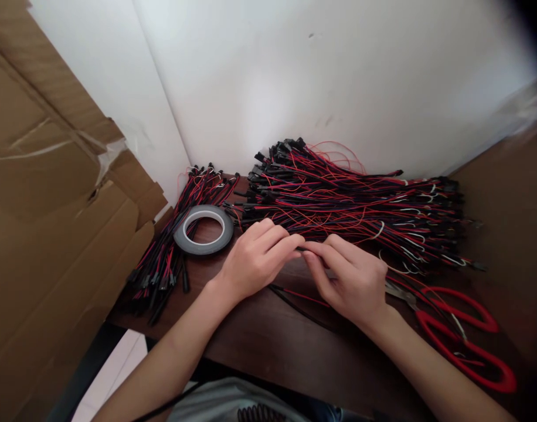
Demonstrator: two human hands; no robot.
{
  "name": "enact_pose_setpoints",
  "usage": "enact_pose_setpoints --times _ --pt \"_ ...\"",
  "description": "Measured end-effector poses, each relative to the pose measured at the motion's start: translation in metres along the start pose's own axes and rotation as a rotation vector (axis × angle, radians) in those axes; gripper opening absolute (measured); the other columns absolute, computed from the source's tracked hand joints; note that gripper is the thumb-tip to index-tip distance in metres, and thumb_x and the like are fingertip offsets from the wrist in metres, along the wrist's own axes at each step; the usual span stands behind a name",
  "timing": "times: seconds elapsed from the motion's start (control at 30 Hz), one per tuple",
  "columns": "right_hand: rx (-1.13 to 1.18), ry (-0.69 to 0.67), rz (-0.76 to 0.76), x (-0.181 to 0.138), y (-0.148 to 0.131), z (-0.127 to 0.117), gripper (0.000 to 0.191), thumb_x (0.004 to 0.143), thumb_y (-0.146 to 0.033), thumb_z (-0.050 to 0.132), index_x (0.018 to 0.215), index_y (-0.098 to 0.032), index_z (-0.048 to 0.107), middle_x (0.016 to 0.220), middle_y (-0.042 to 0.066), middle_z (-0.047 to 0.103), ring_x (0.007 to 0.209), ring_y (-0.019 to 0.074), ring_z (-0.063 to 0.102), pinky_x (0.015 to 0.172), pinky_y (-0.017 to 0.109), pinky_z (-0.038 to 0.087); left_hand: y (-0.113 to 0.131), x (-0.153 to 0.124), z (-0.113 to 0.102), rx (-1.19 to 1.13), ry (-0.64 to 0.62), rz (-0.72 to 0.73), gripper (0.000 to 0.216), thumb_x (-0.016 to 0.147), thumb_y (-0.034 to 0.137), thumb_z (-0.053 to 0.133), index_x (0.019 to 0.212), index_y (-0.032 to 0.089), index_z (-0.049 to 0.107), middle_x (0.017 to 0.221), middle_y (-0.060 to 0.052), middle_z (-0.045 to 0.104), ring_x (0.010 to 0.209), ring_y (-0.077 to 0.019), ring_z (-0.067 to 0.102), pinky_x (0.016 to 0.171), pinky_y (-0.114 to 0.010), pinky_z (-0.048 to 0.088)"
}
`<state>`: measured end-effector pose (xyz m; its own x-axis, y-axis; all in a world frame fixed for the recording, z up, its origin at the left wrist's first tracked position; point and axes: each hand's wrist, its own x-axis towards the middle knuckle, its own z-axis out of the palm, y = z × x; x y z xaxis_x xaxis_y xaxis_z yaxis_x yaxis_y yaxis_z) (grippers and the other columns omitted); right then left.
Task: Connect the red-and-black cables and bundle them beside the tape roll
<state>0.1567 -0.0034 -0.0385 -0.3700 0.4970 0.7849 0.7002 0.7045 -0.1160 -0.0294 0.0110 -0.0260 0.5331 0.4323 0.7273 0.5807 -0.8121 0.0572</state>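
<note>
My left hand (pixel 260 256) and my right hand (pixel 348 274) meet above the dark table, fingertips almost touching. Both are closed on a thin black cable (pixel 301 249), of which only a short bit shows between the fingers. Red and black wire (pixel 301 296) trails below the hands across the tabletop. A roll of dark grey tape (pixel 204 230) lies just left of my left hand, partly on a bundle of cables. Red-handled scissors (pixel 464 334) rest to the right of my right hand, their blades partly hidden behind it.
A large pile of red and black cables with connectors (pixel 339 202) lies along the white wall (pixel 303 82). A smaller cable bundle (pixel 163 258) lies at the left. Cardboard (pixel 53 234) stands on the left, and a brown panel (pixel 510 223) borders the right. The table (pixel 268 346) has its front edge near my body.
</note>
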Motion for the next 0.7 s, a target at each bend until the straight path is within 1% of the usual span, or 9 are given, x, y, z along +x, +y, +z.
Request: enact_pose_setpoints --times 0.13,0.3,0.37,0.43,0.5,0.63,0.7 --pt "-0.009 -0.001 -0.023 -0.0013 0.0011 0.0010 0.009 0.089 -0.015 0.060 0.091 -0.013 0.069 0.069 0.001 0.062 0.058 0.0095 0.054 0.056 0.023 0.040 0.0003 -0.0002 0.0009 -0.010 0.004 -0.023 0.018 0.097 0.022 0.048 0.091 0.014 0.062 0.078 -0.006 0.065 0.073 -0.0172 0.050 0.070 -0.031 0.045" --pt "-0.069 0.021 -0.084 -0.0026 0.0027 0.0033 0.008 0.089 -0.016 0.061 0.092 -0.014 0.069 0.069 0.001 0.063 0.059 0.0106 0.055 0.056 0.024 0.039 0.0009 -0.0006 0.0019 -0.018 -0.025 -0.064 0.021 0.099 0.021 0.044 0.086 0.015 0.060 0.078 -0.006 0.065 0.074 -0.0182 0.050 0.070 -0.032 0.043" --pt "-0.067 0.029 -0.078 -0.0024 0.0028 0.0033 0.009 0.089 -0.017 0.060 0.092 -0.015 0.069 0.069 0.001 0.063 0.059 0.0106 0.055 0.056 0.024 0.039 0.0014 -0.0004 0.0011 -0.045 -0.031 -0.081 0.019 0.099 0.021 0.044 0.089 0.015 0.059 0.080 -0.006 0.066 0.075 -0.0182 0.051 0.072 -0.032 0.044" --pt "-0.050 0.033 -0.071 -0.0024 0.0026 0.0030 0.010 0.089 -0.016 0.060 0.094 -0.014 0.069 0.070 0.002 0.064 0.060 0.0105 0.056 0.057 0.024 0.040 0.0018 -0.0003 0.0001 -0.070 -0.027 -0.093 0.017 0.099 0.024 0.046 0.099 0.014 0.059 0.084 -0.006 0.067 0.076 -0.0183 0.052 0.073 -0.032 0.044" --pt "-0.042 0.031 -0.074 -0.0028 0.0022 0.0027 0.011 0.089 -0.015 0.060 0.096 -0.015 0.069 0.071 0.002 0.065 0.060 0.0104 0.056 0.057 0.023 0.041 0.0019 -0.0002 -0.0005 -0.062 -0.038 -0.096 0.019 0.099 0.028 0.046 0.102 0.015 0.060 0.085 -0.006 0.067 0.076 -0.0183 0.052 0.072 -0.032 0.043" --pt "-0.068 0.025 -0.114 -0.0039 0.0016 0.0033 0.011 0.089 -0.015 0.061 0.097 -0.015 0.069 0.069 0.001 0.065 0.059 0.0100 0.055 0.057 0.023 0.041 0.0011 -0.0004 0.0005 -0.014 -0.061 -0.075 0.028 0.100 0.030 0.043 0.083 0.016 0.060 0.076 -0.005 0.065 0.073 -0.0177 0.048 0.067 -0.032 0.038" --pt "-0.074 0.030 -0.132 -0.0040 0.0020 0.0040 0.011 0.089 -0.015 0.062 0.097 -0.015 0.068 0.068 0.001 0.065 0.059 0.0101 0.055 0.057 0.023 0.041 0.0008 -0.0008 0.0011 -0.009 -0.040 -0.069 0.029 0.100 0.030 0.043 0.081 0.015 0.059 0.075 -0.005 0.064 0.072 -0.0178 0.047 0.065 -0.032 0.036"
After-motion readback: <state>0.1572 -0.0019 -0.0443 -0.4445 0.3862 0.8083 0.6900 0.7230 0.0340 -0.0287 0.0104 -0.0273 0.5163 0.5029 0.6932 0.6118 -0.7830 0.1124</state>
